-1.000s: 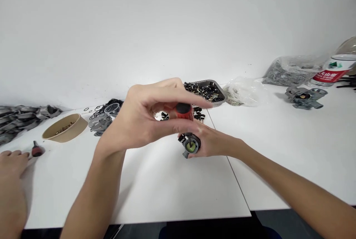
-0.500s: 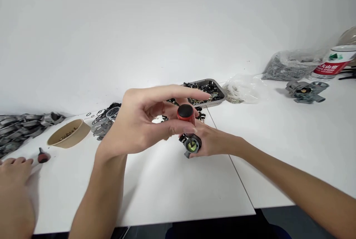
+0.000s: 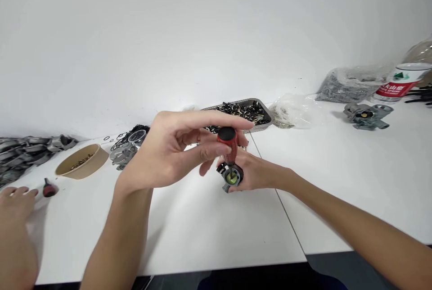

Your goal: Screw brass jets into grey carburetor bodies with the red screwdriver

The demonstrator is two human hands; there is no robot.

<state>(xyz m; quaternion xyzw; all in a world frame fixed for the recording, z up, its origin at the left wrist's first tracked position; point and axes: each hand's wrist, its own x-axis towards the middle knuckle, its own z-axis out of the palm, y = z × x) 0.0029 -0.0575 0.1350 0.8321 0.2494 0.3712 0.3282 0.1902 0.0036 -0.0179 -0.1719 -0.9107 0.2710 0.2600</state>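
A red screwdriver with a black cap stands nearly upright in the fingers of my left hand. Its thumb and fingers close round the handle from the left. The shaft points down onto the yellow-green disc inside a small grey metal part. Below and to the right, my right hand grips that part at its right side and steadies it above the white table; its fingertips are partly hidden behind the part and the screwdriver.
A metal tray of small black parts lies behind my hands. Leftward are a tan bowl, grey castings, another screwdriver and another person's hand. Plastic bags, a casting and a bottle stand right.
The fingers of my left hand have shifted on the screwdriver handle, with the thumb drawn back and more red showing. The view has moved slightly.
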